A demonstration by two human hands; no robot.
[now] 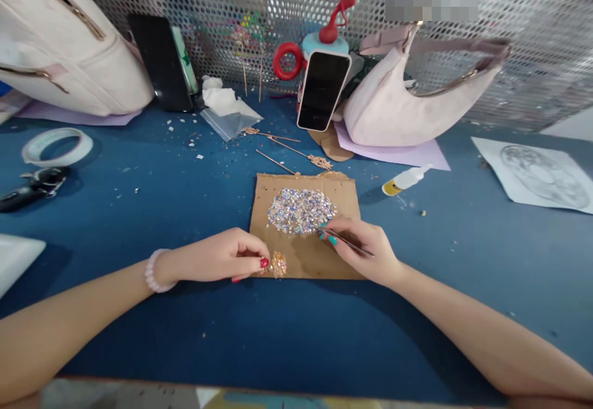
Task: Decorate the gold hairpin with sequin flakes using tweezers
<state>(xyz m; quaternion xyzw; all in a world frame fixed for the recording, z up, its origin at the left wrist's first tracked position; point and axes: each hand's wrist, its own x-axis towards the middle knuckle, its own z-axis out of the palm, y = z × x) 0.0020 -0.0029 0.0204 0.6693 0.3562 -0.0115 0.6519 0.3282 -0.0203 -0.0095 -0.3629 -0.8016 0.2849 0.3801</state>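
My left hand (236, 254) pinches a small gold ornament (278, 264) set with shiny stones, over the near left corner of a cardboard sheet (315, 264). My right hand (365, 245) is closed around thin metal tweezers (347, 242). Their tips reach the right edge of a spread of tiny glittering rhinestones (301, 210) on the cardboard. Whether a stone sits between the tips is too small to tell. Beyond the cardboard lie gold hairpin-like sticks (319, 162) with ornate ends.
A small glue bottle (405, 180) lies to the right, near a printed paper (546, 174). A phone (324, 91) leans on a cup at the back, beside a pale handbag (393, 106). At left are a tape roll (83, 149), a black tool (44, 183) and a backpack (102, 75).
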